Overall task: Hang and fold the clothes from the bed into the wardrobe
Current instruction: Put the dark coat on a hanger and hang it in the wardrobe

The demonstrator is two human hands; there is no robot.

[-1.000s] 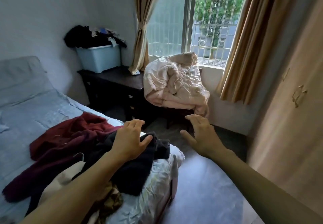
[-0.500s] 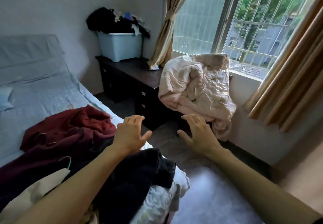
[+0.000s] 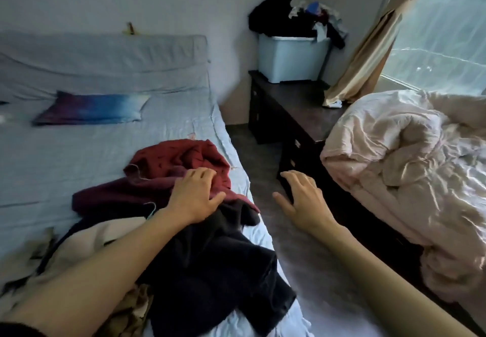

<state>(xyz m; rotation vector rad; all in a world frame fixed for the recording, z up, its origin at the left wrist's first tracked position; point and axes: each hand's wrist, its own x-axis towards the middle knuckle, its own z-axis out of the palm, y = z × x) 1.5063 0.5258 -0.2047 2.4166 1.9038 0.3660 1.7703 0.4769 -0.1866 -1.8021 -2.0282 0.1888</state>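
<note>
Left hand (image 3: 196, 197) loose-fingered, perhaps touching the knitted red sweater (image 3: 181, 160) at frame centre, right hand (image 3: 305, 199) spread flat over the narrow grey floor strip (image 3: 257, 168), crumpled black garment (image 3: 210, 271) at bed (image 3: 79, 152) edge

Left hand (image 3: 196, 195) over red garment (image 3: 181, 161); right hand (image 3: 306, 199) open.

Sheeted double bed (image 3: 79, 168) at left, dark wooden counter (image 3: 292, 107) at right, floor between. Tie-dyed rectangular pillow (image 3: 89, 109) lies near the bed's head. At the bed's right edge lies a dark red knitted garment (image 3: 181, 157); before it, a black fleece garment (image 3: 218, 265). A pale blue plastic bin (image 3: 289, 60) stands on the counter's far end.
</note>
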